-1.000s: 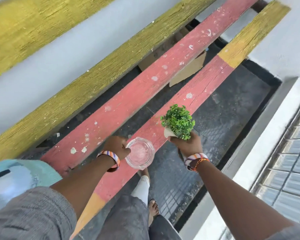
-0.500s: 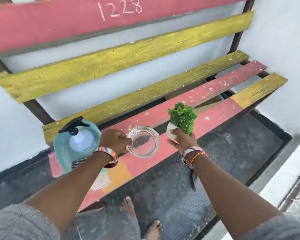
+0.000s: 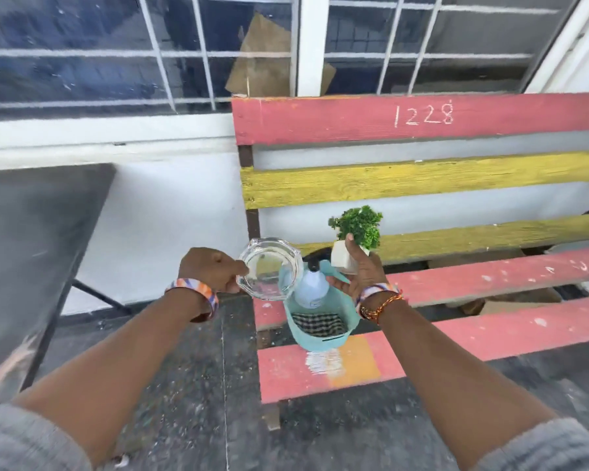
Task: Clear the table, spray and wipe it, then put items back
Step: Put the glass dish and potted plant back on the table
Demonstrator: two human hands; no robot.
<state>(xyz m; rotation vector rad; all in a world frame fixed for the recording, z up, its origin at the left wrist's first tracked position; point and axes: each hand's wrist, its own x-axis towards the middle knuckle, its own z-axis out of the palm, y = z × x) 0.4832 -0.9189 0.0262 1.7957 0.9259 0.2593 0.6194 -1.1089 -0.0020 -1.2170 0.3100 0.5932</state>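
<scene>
Left hand (image 3: 215,268) pinches glass ashtray (image 3: 269,268) by its rim; right hand (image 3: 361,271) grips small potted plant (image 3: 352,237), both above bench (image 3: 490,321).

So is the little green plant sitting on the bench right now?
No, the right hand holds the plant in the air above the bench.

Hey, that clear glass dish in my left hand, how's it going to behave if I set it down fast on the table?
The glass dish looks thick-walled, so probably heavy for its size and liable to chip if dropped hard. The left hand pinches only its rim, and smooth glass may slip. Its broad base looks unlikely to tip on the dark table.
</scene>
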